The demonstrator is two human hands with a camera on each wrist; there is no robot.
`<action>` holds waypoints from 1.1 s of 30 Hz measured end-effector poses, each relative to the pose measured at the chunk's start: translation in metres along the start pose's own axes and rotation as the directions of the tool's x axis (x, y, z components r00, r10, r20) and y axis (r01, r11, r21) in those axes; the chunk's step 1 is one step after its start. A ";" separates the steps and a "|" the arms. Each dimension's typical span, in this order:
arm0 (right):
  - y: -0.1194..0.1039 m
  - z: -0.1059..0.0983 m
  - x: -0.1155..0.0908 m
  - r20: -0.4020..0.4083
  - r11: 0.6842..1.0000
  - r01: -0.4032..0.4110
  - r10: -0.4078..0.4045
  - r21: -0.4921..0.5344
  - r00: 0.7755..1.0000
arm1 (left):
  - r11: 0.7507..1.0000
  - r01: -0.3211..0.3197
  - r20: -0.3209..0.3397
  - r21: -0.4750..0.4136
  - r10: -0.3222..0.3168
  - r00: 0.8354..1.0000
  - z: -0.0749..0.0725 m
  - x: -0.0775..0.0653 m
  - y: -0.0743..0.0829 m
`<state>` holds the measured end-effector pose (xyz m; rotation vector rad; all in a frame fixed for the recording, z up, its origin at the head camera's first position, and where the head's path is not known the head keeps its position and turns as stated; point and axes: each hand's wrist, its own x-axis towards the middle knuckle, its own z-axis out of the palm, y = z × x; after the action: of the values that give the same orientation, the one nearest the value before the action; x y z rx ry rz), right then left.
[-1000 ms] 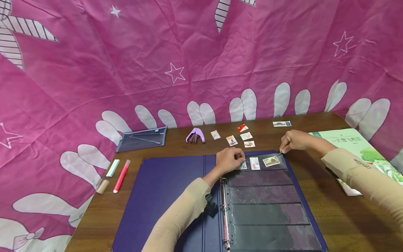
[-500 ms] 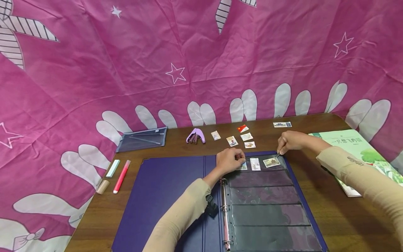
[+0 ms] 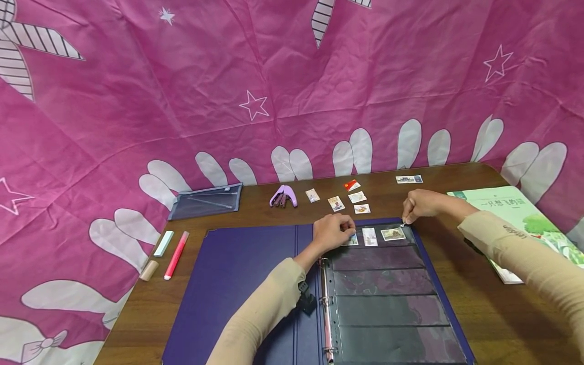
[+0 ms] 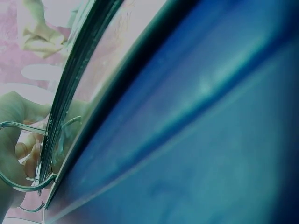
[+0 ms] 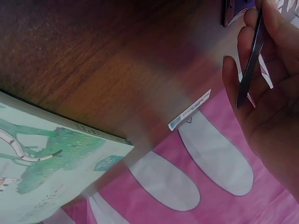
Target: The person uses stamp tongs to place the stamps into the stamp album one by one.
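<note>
Step in hand, as judged: seating the right stamp [image 3: 393, 233] in the top pocket [image 3: 412, 240] of the binder page [image 3: 378, 284] w/ tweezers [image 5: 252, 59]. Rec.: keep tweezers low & near flat to page, nudge stamp by its edge only, light pressure, no digging at corners; L hand to keep pocket edge steady, w/o dragging the left stamp [image 3: 350, 241] or middle stamp [image 3: 369, 236]. Risk, est.: creased corner, or neighbours pulled askew. Hands: left hand [image 3: 334, 231] has thumb & fingers curled tog. at the pocket's inner end, apparently pinching its clear edge; fingertips partly hidden, so grip strength n/a. Right hand [image 3: 421, 205] has tweezers pinched betw. thumb & fingers, other fingers loosely bent. Position: right stamp lies on upper pt. of page, slightly tilted, just below & left of R hand, tweezer tip at or v. near its top R corner; contact w/ stamp can't be confirmed. Same stamp sits well to the right of L hand, middle stamp betw. them, upright, apart from both hands. Left stamp is partly under L fingertips. Whether right stamp is fully behind the film: can't tell.
</note>
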<state>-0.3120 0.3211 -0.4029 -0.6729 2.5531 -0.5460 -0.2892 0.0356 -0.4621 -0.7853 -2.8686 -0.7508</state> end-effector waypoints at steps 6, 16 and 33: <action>-0.001 -0.001 -0.001 -0.017 1.000 0.007 -0.007 0.027 1.000 | 1.000 0.000 -0.002 0.006 0.000 1.000 -0.002 0.000 0.001; -0.001 0.001 0.001 0.009 0.999 -0.019 0.019 0.046 1.000 | 1.000 -0.002 -0.005 -0.004 0.002 1.000 0.000 -0.002 0.000; -0.005 -0.006 0.002 0.093 0.993 -0.041 0.030 0.112 0.995 | 1.000 0.001 -0.011 0.001 -0.001 1.000 0.001 0.000 0.001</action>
<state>-0.3150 0.3174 -0.3968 -0.5973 2.4236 -0.6288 -0.2884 0.0362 -0.4624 -0.7774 -2.8598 -0.7520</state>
